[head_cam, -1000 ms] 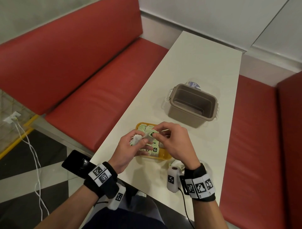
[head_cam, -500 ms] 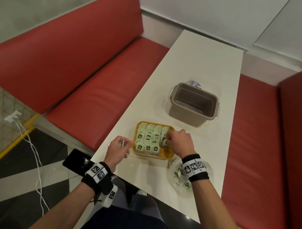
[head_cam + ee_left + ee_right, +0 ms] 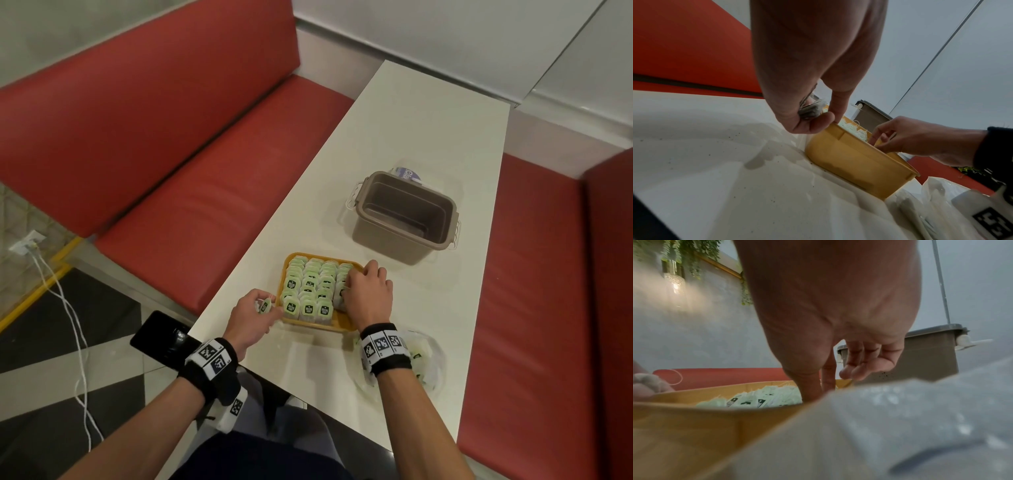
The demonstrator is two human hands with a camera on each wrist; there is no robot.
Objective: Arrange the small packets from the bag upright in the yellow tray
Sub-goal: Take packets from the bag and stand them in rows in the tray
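The yellow tray (image 3: 337, 324) sits near the table's front edge, with several rows of green packets (image 3: 310, 286) standing upright in it. My right hand (image 3: 346, 287) is over the tray's right row. Its thumb and forefinger (image 3: 812, 386) reach down among the packets (image 3: 764, 397) and pinch one there, while the other fingers are curled. My left hand (image 3: 263, 306) rests against the tray's left wall (image 3: 849, 162) and grips a few packets (image 3: 809, 110). The clear bag (image 3: 423, 363) with more packets lies under my right wrist.
A grey-brown bin (image 3: 404, 216) stands open behind the tray, on a clear lid with a blue label (image 3: 407, 173). Red bench seats (image 3: 205, 192) run along both sides of the white table (image 3: 411, 120). A black device (image 3: 159, 337) is at the table's front left corner.
A second ago both hands met over the tray. The right hand then carried a packet down into the right row and stays there; the left hand drew back to the tray's left side.
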